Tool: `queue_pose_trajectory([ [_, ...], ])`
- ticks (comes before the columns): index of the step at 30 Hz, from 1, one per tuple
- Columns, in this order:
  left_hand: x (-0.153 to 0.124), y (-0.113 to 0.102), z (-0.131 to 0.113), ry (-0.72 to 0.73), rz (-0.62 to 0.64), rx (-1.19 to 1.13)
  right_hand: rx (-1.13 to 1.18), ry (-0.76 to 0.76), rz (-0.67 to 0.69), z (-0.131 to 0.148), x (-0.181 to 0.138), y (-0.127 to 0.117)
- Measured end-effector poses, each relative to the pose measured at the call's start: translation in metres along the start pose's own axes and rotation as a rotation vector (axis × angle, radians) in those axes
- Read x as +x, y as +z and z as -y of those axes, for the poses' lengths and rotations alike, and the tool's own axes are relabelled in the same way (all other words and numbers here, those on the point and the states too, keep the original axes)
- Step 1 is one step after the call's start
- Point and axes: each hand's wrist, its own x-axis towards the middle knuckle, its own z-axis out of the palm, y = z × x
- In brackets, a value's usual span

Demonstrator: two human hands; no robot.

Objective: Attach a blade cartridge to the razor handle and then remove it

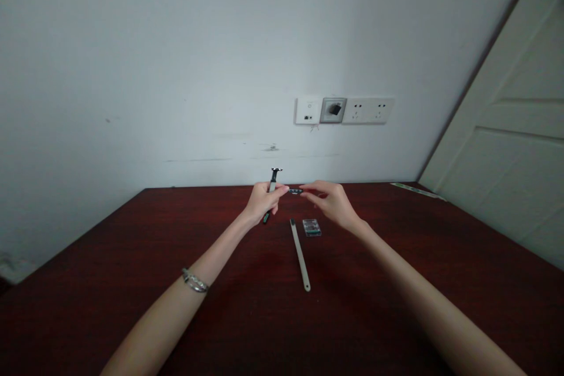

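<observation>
I find the strip (295,191) raised above the table (211,317), between the two hands, its long axis running across, left to right. Its left end meets the left hand's (261,202) thumb tip; its right end meets the right hand's (329,201) fingertips. Both hands are thus about equally near it.

The left hand is closed around the razor (272,185), which stands steeply, head up, leaning slightly right. I judge the governing relation to be this: the strip lies to the right of the razor and roughly crosswise to it. The right hand is nearly closed in a pinch on the strip; its grip depth I cannot tell.

Below, the stick (300,255) lies with its dark end away from me. The case (312,227) rests just right of that end, nearer the right hand.
</observation>
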Motion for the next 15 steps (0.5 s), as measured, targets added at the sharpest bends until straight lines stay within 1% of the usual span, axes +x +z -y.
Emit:
queue_pose_trajectory([
  [5, 0.0001, -0.0001, -0.0008, -0.002, 0.015, -0.014, 0.109, 0.112, -0.034, 0.0014, 0.0001, 0.0018],
  [12, -0.0004, 0.0013, -0.0045, 0.005, 0.001, -0.073, 0.196, 0.180, -0.041, 0.0053, 0.0003, 0.0035],
  [15, -0.0011, 0.0021, -0.0060, -0.004, 0.003, -0.082, 0.229, 0.174, -0.050, 0.0061, 0.0011, 0.0039],
])
